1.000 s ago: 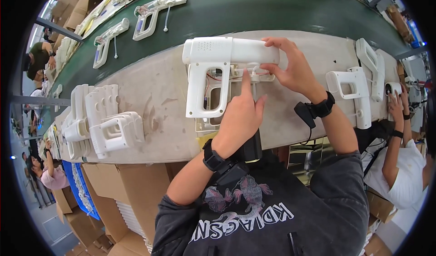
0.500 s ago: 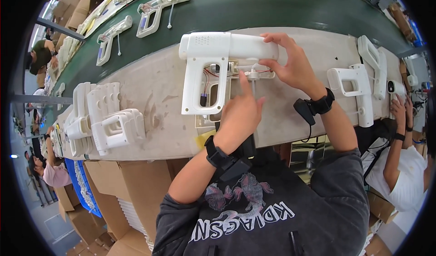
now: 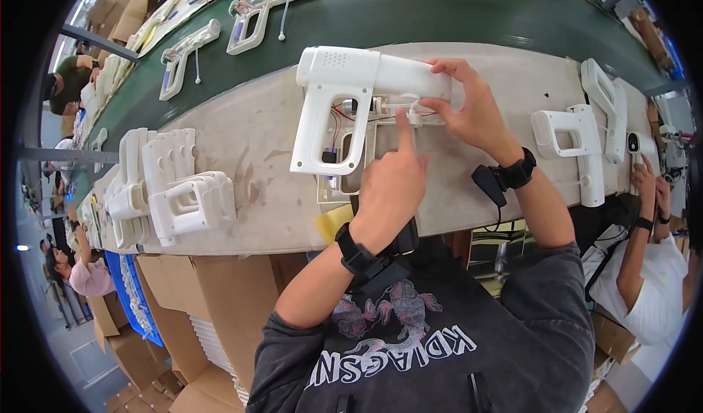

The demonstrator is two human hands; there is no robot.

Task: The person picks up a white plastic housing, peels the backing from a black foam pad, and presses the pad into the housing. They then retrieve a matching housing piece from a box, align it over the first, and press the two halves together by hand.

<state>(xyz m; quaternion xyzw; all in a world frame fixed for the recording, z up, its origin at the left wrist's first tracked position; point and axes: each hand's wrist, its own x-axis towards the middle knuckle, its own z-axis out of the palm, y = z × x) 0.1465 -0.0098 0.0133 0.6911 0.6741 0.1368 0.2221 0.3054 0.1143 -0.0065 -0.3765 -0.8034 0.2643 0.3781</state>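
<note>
A white gun-shaped housing half (image 3: 343, 124) is tilted over a matching lower half (image 3: 329, 192) on the bench. Between them show red wires, a small motor (image 3: 350, 106) and a white fitting with a thin tube (image 3: 414, 114). My right hand (image 3: 474, 113) grips the barrel end of the upper half, thumb below near the fitting and fingers on top. My left hand (image 3: 394, 186) reaches in from below with its index finger stretched to the parts beside the fitting; its thumb stands apart. The other left fingers are curled and partly hidden.
Stacked white housing halves (image 3: 176, 193) stand at the left. More gun-shaped housings (image 3: 575, 138) lie at the right, near a co-worker's hands (image 3: 648, 186). A green conveyor belt (image 3: 425, 14) carries open gun assemblies (image 3: 267, 12) along the far side. Cardboard boxes (image 3: 227, 296) sit below the bench.
The upper housing half has shifted slightly right and tilted, its handle end rising off the lower half. My left index finger has moved a little right. The belt's assemblies have moved right.
</note>
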